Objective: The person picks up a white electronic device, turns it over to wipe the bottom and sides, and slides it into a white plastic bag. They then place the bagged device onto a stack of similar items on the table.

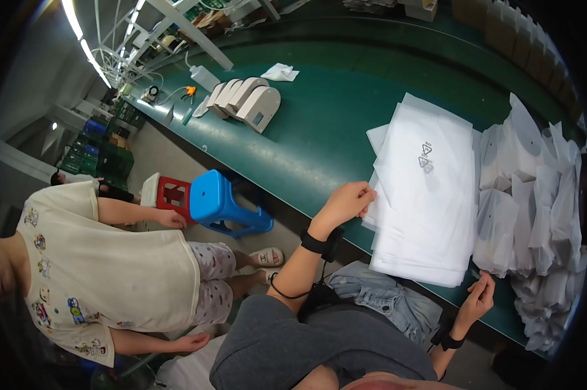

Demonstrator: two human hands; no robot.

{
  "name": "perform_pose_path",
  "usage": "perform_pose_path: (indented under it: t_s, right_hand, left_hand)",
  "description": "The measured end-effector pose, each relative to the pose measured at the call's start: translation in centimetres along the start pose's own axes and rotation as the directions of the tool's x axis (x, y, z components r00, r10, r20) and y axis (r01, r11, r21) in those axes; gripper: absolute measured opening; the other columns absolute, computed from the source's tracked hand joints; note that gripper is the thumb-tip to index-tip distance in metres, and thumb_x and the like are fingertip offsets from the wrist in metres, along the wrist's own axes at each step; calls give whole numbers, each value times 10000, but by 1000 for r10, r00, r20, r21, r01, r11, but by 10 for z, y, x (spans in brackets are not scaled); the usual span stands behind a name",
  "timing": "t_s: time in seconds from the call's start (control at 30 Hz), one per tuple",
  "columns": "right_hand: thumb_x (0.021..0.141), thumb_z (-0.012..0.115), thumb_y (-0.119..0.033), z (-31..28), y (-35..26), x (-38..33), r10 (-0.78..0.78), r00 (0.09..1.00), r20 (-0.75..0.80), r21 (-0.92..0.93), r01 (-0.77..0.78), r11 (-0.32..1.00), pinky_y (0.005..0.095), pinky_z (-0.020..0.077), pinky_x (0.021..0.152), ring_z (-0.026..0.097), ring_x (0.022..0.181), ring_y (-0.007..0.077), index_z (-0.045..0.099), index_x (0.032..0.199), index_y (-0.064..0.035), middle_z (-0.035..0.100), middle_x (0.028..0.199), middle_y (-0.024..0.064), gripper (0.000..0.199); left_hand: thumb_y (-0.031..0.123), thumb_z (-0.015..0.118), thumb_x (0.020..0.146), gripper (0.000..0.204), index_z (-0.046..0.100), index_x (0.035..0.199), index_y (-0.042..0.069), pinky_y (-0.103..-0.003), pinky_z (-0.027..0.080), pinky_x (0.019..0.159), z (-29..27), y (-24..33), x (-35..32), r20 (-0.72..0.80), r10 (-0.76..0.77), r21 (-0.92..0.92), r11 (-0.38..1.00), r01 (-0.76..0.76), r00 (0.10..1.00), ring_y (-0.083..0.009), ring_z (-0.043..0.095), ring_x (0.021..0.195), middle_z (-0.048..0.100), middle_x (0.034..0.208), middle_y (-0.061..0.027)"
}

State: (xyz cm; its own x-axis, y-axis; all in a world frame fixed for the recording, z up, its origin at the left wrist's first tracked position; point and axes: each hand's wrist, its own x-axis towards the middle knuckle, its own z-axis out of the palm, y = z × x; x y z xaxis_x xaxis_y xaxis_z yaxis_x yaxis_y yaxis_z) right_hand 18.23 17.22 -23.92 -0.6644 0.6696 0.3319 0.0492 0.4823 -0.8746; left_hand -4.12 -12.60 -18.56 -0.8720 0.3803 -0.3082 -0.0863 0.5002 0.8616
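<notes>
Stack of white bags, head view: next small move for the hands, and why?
Probably pinch the top sheet's near edge with the left hand and peel it off the stack of white bags. That hand already rests at the stack's edge; the right hand hovers open at the near corner, holding nothing.

Your bench (332,123) has a smooth, matt green surface. The stacked bags (423,195) before you look like thin, frosted white plastic; the stool (215,198) is glossy blue plastic.

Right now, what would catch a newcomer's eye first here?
The stack of white bags on the green table, with the left hand at its edge. The right hand is near the stack's lower corner. A blue stool stands by the table, beside another person.
</notes>
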Motion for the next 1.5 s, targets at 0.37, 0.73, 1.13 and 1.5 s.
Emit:
perform_pose_path:
  t_s: [0.37,0.73,1.13,1.5]
  right_hand:
    - [924,549,-134,-4,9,-6,-51,999,2,-43,51,998,196,276,479,373,534,39,592,896,14,471,615,-10,156]
    - [906,573,-89,3,-8,-1,12,996,-94,0,-12,1000,184,324,495,421,550,43,586,963,13,520,668,-12,117]
    - [894,571,-76,-1,-9,1,21,992,-128,-44,-27,999,182,346,473,475,525,40,584,925,4,531,623,-20,87]
    - [862,619,-125,18,-101,-1,-7,991,134,550,-69,833,254,459,706,572,845,150,458,1200,17,594,974,114,400]
  left_hand:
    - [181,496,923,224,574,811,3,-224,432,493,1,2,-1,23,-5,12,1000,5,1000,-92,539,528,559,604,-20]
    - [98,583,828,310,537,1126,24,-403,437,878,-178,-5,74,-290,812,853,459,-247,506,-324,540,1014,554,1109,-203]
    - [282,748,703,781,346,1312,6,-467,442,864,-295,-70,110,-645,393,751,484,449,655,-379,505,1072,524,1129,-212]
    - [205,605,893,544,331,1315,-1,-346,407,956,-92,53,7,-508,391,-491,600,-632,767,-206,519,1077,509,1205,-107]
